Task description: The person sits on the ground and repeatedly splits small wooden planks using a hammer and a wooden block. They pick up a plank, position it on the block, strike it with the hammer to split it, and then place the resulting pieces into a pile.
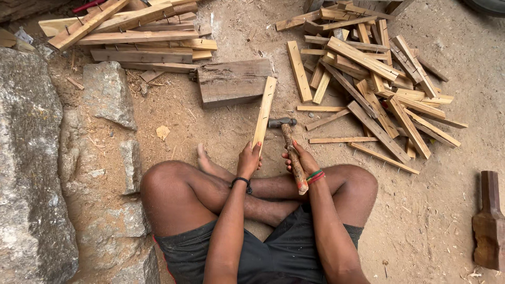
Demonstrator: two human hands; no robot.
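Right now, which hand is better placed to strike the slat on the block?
Probably right: the right hand grips the hammer, head beside the slat. The left hand holds that slat against the wooden block.

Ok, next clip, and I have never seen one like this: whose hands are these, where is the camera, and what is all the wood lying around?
There is no machine here. The single picture comes from a camera worn on a person's head, looking down at their own crossed legs and two bare hands as they sit on a dirt floor.

The left hand grips the lower end of a wooden slat, whose far end leans on a thick wood block. The right hand holds a hammer by its rough wooden handle, head pointing away from the person.

To the right lies a loose pile of slats, some with nails sticking out. At upper left is a neater stack of slats. Large grey stones sit on the left, and a heavy wooden mallet lies at far right.
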